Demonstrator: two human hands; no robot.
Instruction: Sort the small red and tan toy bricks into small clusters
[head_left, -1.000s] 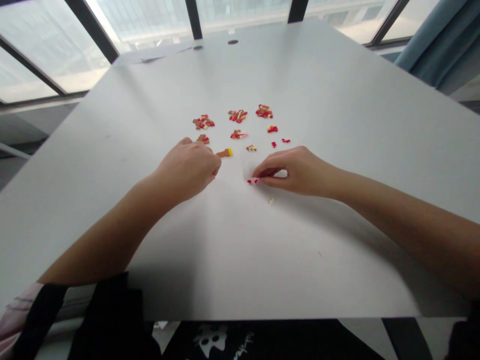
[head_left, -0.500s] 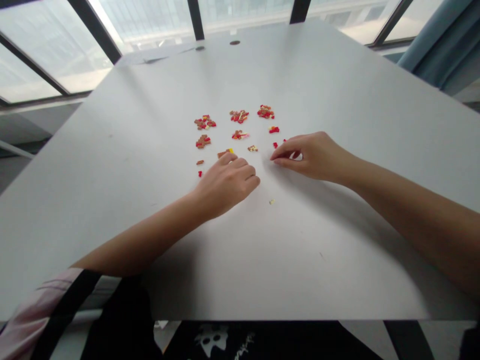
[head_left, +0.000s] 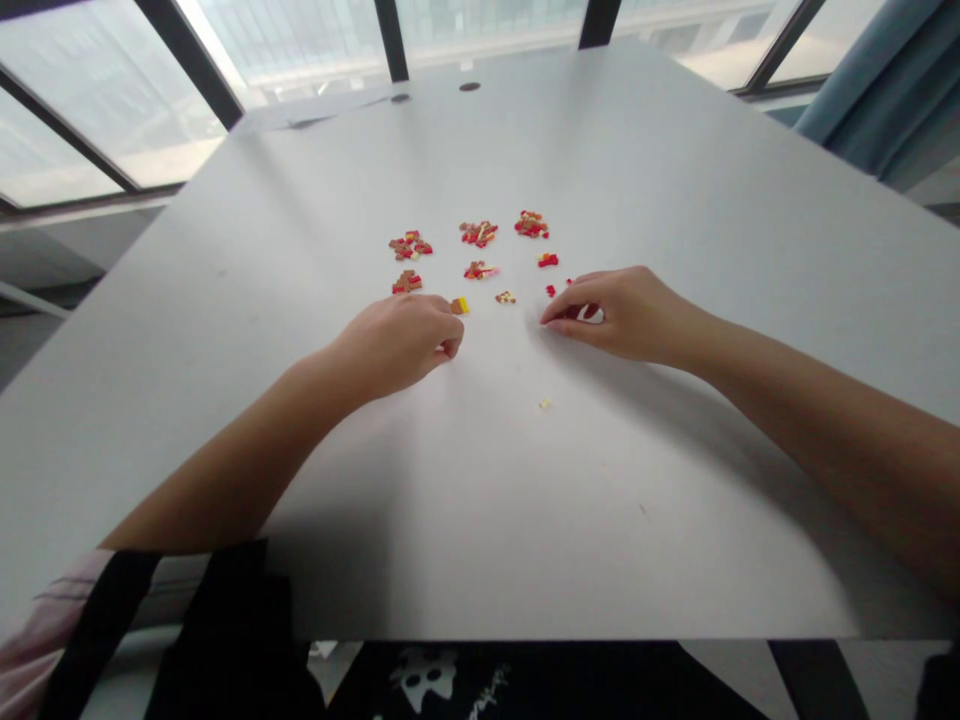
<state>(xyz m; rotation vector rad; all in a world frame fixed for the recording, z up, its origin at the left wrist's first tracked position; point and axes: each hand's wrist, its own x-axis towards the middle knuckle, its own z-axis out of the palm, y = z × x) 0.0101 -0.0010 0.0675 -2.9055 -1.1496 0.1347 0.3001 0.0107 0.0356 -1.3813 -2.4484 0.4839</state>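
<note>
Small toy building bricks lie in piles on the white table (head_left: 480, 500). My left hand (head_left: 394, 340) is low over the table with its fingers curled, and whatever it grips is hidden. Right by its fingertips is a brown and yellow brick piece (head_left: 460, 306). My right hand (head_left: 619, 310) rests at the table with thumb and index finger closed together; I cannot make out anything between them. Tiny red pieces (head_left: 551, 291) lie just beside its fingers. Between the hands is a small brown and cream pile (head_left: 505, 298).
Farther back stand mixed red and brown piles, at left (head_left: 410, 245), middle (head_left: 478, 233) and right (head_left: 532, 224). A brown pile (head_left: 407, 282), a red and cream pile (head_left: 478, 270) and a red piece (head_left: 548, 260) sit nearer. One pale piece (head_left: 545, 404) lies in front.
My left hand has moved left, now covering the small brown and red pieces there and uncovering the table between the hands. My right hand has barely moved.
</note>
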